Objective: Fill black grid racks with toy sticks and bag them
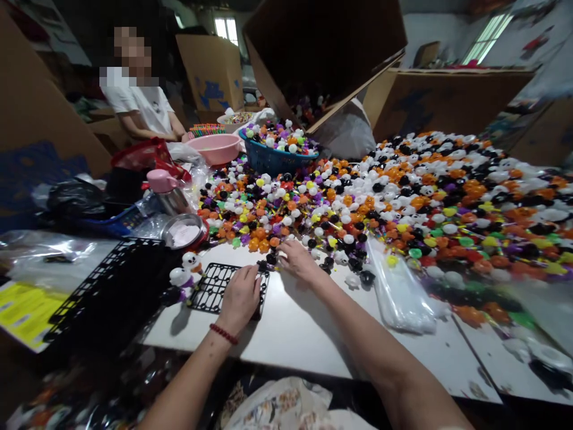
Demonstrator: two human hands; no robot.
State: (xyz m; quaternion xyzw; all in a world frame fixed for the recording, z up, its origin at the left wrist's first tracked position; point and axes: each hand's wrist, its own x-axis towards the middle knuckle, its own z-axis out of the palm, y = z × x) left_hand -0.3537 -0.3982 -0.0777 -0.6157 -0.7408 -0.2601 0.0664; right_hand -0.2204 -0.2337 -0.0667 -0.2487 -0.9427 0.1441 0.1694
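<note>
My left hand lies over the right part of a black plastic grid tray, its fingers stretched forward on it. My right hand is at the near edge of a heap of small toys, with its fingers bent together; what they hold, if anything, is too small to make out. Between the hands, small black pieces lie at the tray's far right corner. Several toys with white round heads stand at the tray's left side, one with a skull face.
A large heap of colourful toys covers the table's back and right. Clear plastic bags lie right of my arm. Behind stand a blue basin, a pink basin and a tipped carton. A person is at the far left.
</note>
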